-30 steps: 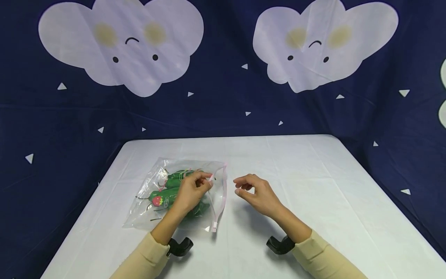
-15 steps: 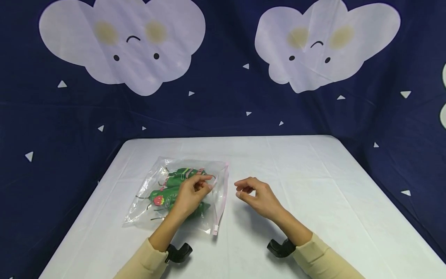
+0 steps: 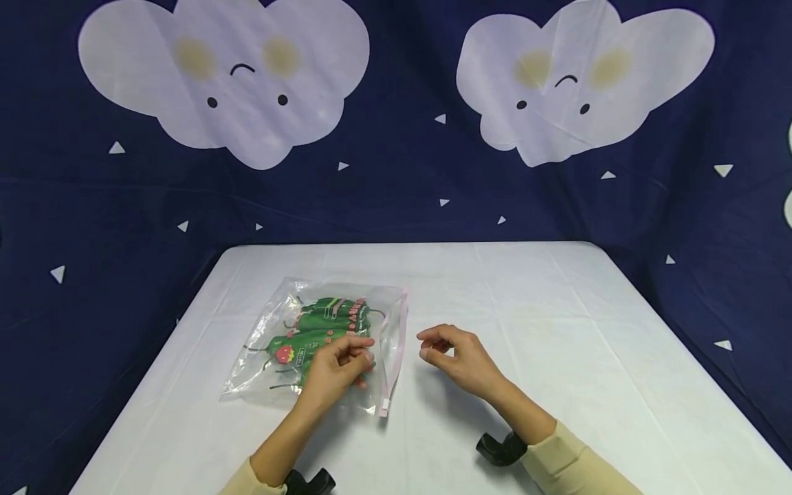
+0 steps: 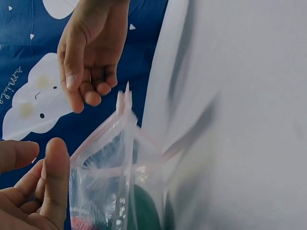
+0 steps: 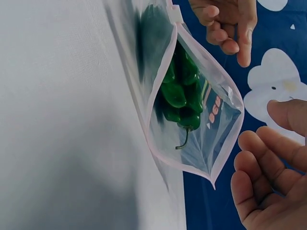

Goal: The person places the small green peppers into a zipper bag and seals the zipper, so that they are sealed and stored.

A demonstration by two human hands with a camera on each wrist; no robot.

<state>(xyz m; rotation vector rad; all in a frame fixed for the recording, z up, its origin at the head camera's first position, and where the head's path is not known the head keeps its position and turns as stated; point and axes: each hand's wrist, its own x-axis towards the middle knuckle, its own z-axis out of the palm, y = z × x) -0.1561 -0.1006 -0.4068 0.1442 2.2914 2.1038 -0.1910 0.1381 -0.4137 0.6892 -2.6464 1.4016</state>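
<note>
A clear slider zip bag (image 3: 260, 377) with a pink-edged mouth lies on the white table, left of the middle, holding several green peppers (image 3: 322, 320). In the right wrist view its mouth gapes, with the peppers (image 5: 184, 103) and a stem visible inside. My left hand (image 3: 334, 371) hovers over the near part of the bag, fingers loosely bent, and holds nothing; it hides some of the peppers. To the right of the mouth, apart from the bag, my right hand (image 3: 464, 357) is held above the table, its fingers loosely bent around nothing.
The slider (image 3: 385, 404) sits at the near corner of the bag's mouth. A white cloth (image 3: 588, 385) covers the table. Behind it hangs a dark blue curtain (image 3: 396, 206) with clouds and small triangles.
My left hand has let go of the upper edge of the bag's mouth and drawn back towards me, uncovering more peppers. My right hand has sunk slightly.
</note>
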